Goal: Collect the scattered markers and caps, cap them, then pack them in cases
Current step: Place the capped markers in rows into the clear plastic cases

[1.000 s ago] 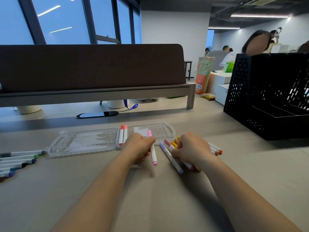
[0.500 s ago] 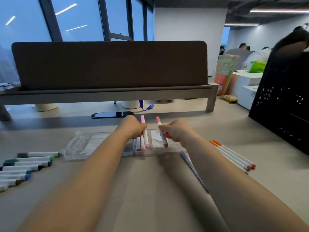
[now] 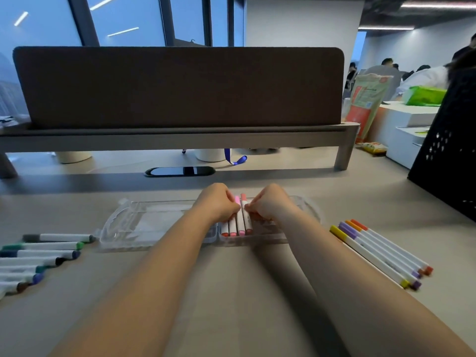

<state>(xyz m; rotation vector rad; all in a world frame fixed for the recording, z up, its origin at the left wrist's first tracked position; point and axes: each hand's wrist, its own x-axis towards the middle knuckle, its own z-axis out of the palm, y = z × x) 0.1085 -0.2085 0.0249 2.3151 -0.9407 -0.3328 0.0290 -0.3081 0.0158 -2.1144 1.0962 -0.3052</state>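
Observation:
A clear plastic case [image 3: 144, 225] lies open on the desk, lid half to the left. In its right half lie several capped white markers with red and pink ends. My left hand [image 3: 217, 202] pinches the pink marker [image 3: 239, 217] and my right hand [image 3: 270, 202] pinches the salmon-capped marker [image 3: 246, 215]; both markers lie low in the case beside the others. A row of capped yellow, purple and orange markers [image 3: 381, 253] lies at the right. Green, blue, grey and brown markers [image 3: 41, 256] lie at the left.
A black perforated crate [image 3: 448, 155] stands at the right edge. A dark partition on a raised shelf [image 3: 180, 135] crosses the back, with a black cable port [image 3: 180, 171] in front of it. People sit in the far right background.
Both hands lifted a marker each from the desk, carried them over the case and have lowered them into its right half. The view has shifted so the right-hand row of markers shows.

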